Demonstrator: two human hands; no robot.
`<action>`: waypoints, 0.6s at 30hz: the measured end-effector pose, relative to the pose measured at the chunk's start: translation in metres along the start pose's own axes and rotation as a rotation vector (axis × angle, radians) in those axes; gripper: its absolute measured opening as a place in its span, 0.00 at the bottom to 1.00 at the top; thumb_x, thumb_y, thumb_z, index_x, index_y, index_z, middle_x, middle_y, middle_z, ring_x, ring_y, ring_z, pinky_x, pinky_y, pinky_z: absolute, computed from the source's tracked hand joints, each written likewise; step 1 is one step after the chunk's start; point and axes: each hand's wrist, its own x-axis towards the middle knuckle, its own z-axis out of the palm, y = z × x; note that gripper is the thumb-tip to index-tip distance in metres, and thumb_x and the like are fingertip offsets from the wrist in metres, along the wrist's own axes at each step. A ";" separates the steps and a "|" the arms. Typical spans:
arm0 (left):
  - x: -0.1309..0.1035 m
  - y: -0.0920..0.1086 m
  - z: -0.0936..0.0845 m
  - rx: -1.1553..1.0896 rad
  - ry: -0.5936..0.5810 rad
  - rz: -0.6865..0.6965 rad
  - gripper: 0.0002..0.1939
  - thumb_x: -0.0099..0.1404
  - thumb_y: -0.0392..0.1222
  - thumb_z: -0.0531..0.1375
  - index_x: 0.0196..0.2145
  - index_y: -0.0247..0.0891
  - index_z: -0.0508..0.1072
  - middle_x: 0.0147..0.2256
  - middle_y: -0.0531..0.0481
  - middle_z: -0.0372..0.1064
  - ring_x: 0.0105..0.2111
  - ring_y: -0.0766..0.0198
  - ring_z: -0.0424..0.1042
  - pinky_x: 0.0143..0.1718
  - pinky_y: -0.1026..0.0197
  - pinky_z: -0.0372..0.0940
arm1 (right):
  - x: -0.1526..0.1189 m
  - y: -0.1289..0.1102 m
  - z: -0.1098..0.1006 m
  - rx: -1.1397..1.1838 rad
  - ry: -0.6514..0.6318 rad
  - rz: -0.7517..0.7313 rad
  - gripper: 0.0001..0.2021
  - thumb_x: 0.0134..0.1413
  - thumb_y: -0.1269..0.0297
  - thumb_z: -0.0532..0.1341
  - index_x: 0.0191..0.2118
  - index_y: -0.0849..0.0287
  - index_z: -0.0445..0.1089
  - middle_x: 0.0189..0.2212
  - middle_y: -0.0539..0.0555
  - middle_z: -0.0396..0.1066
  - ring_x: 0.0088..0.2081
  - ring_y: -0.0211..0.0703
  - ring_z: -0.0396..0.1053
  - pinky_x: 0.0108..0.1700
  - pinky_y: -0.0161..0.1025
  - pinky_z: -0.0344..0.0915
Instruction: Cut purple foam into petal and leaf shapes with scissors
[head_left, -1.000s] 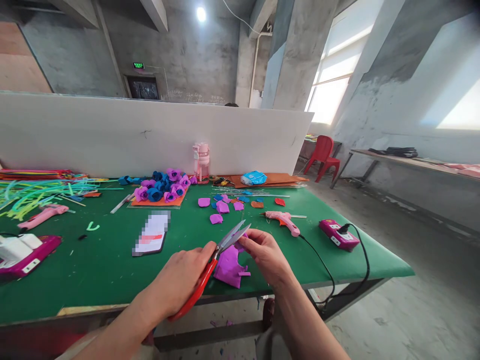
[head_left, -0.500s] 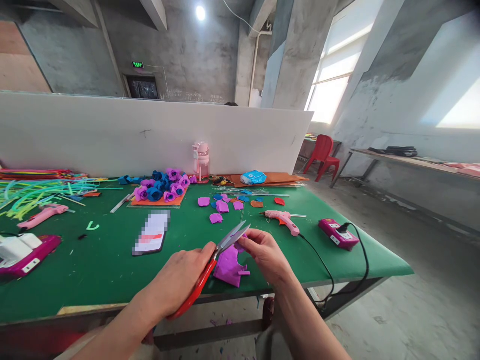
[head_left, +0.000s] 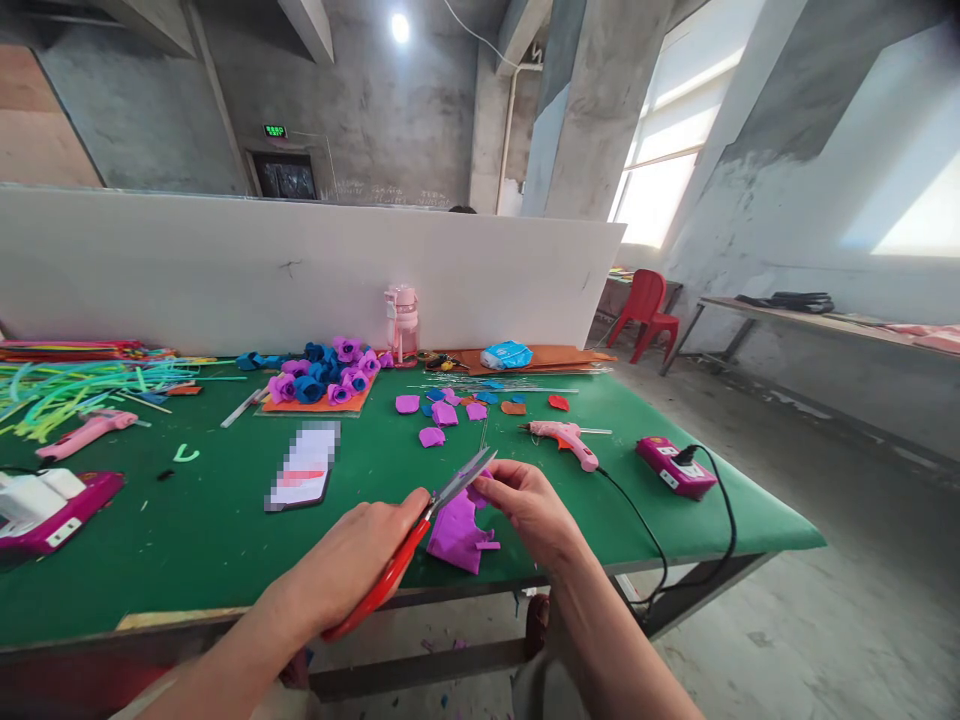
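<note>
Scissors (head_left: 410, 549) gripped in your left hand (head_left: 367, 545), blades (head_left: 463, 479) just beside your right hand (head_left: 531, 502), its fingers pinching purple material (head_left: 475, 496).

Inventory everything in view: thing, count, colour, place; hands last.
table: one, green, foreground
scissors: one, red-handled, foreground
cut sheet: one, purple, below scissors
petals: several, multicoloured, centre
artificial roses: many, purple and blue, back left
strips: many, multicoloured, far left
glue guns: two, pink, both sides
extension sockets: two, magenta, both sides
phone: one, pale-screened, left
bottle: one, pink, back
partition: one, white, behind
chair: one, red, background
left hand: one, on scissors
right hand: one, pinching purple material
</note>
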 end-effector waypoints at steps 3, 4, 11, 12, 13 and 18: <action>0.000 0.000 0.001 -0.055 -0.007 0.000 0.11 0.53 0.29 0.50 0.32 0.44 0.55 0.18 0.60 0.57 0.17 0.68 0.55 0.18 0.66 0.42 | 0.000 0.001 -0.001 0.009 -0.005 0.005 0.09 0.44 0.59 0.67 0.26 0.59 0.75 0.22 0.49 0.70 0.26 0.35 0.63 0.31 0.34 0.57; 0.000 0.000 0.001 -0.078 -0.009 -0.002 0.11 0.54 0.29 0.50 0.32 0.44 0.55 0.18 0.61 0.57 0.17 0.68 0.55 0.18 0.66 0.41 | 0.000 0.002 -0.002 0.012 -0.007 0.007 0.09 0.44 0.59 0.67 0.26 0.60 0.75 0.22 0.49 0.70 0.26 0.35 0.62 0.31 0.34 0.57; -0.001 0.000 0.003 -0.201 0.006 0.004 0.04 0.59 0.35 0.50 0.31 0.43 0.56 0.17 0.62 0.55 0.15 0.71 0.51 0.17 0.67 0.42 | 0.001 0.004 -0.003 0.043 -0.007 0.025 0.08 0.43 0.60 0.68 0.26 0.60 0.75 0.23 0.49 0.69 0.25 0.34 0.62 0.31 0.34 0.56; -0.001 0.000 0.003 -0.219 0.013 0.006 0.03 0.60 0.36 0.49 0.31 0.42 0.56 0.17 0.61 0.55 0.16 0.71 0.51 0.18 0.67 0.43 | 0.001 0.004 -0.003 0.043 -0.002 0.024 0.08 0.43 0.60 0.68 0.26 0.60 0.75 0.22 0.49 0.69 0.25 0.34 0.61 0.31 0.34 0.56; -0.001 -0.001 0.003 -0.230 0.026 0.014 0.01 0.61 0.38 0.49 0.31 0.42 0.57 0.18 0.61 0.55 0.16 0.71 0.52 0.18 0.67 0.44 | 0.002 0.003 -0.003 0.042 0.005 0.024 0.08 0.43 0.60 0.68 0.26 0.60 0.75 0.22 0.49 0.69 0.25 0.34 0.61 0.30 0.34 0.55; 0.008 -0.011 0.004 -0.104 0.148 -0.080 0.06 0.64 0.42 0.49 0.39 0.42 0.61 0.22 0.56 0.63 0.21 0.66 0.63 0.22 0.66 0.47 | 0.000 -0.002 -0.001 0.065 0.046 0.011 0.09 0.41 0.60 0.69 0.27 0.60 0.75 0.23 0.49 0.69 0.26 0.34 0.62 0.32 0.33 0.58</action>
